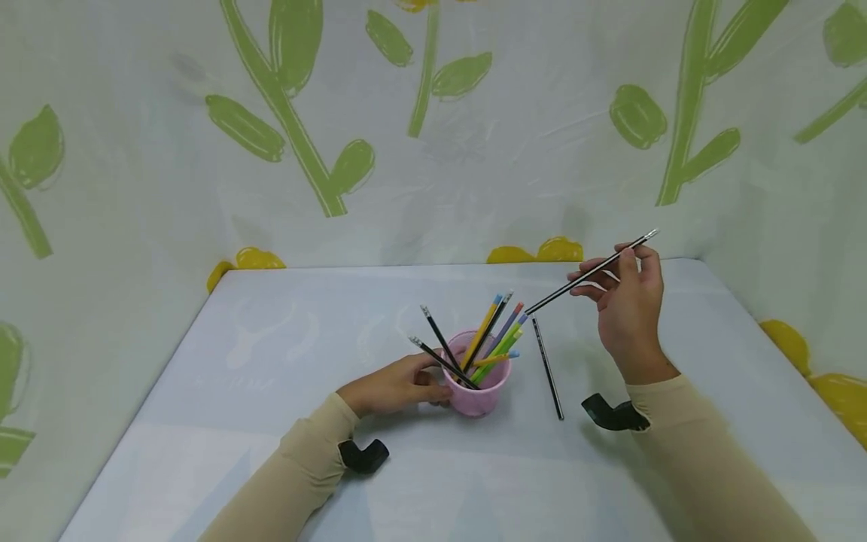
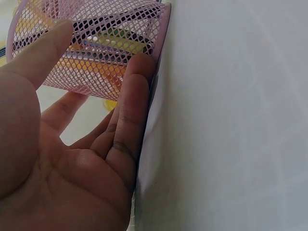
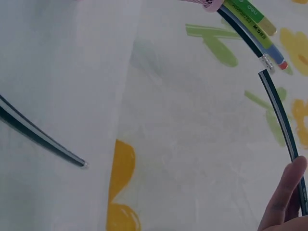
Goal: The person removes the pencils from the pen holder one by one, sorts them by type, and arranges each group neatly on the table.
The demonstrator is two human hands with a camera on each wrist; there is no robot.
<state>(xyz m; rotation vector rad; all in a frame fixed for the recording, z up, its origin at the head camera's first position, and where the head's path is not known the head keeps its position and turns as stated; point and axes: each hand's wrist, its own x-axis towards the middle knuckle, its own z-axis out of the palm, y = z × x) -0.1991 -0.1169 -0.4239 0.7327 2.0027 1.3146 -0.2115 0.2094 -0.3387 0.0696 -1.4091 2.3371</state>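
Observation:
A pink mesh pencil cup [image 1: 476,399] stands upright on the table, with several black, yellow, purple and green pencils [image 1: 486,331] leaning in it. My left hand [image 1: 400,384] holds the cup's left side; the left wrist view shows the thumb and fingers against the mesh [image 2: 103,79]. Up to the right of the cup, my right hand [image 1: 630,301] pinches a black-and-white striped pencil [image 1: 589,272]. It slants, its silver end up and its lower end close to the pencil tops in the cup. Another striped pencil [image 1: 549,369] lies on the table right of the cup.
The pale table [image 1: 271,324] meets a wall covering [image 1: 528,165] printed with green leaves and yellow flowers at its back edge. Black curved pieces [image 1: 364,456] sit at both wrists, over beige sleeves [image 1: 291,467].

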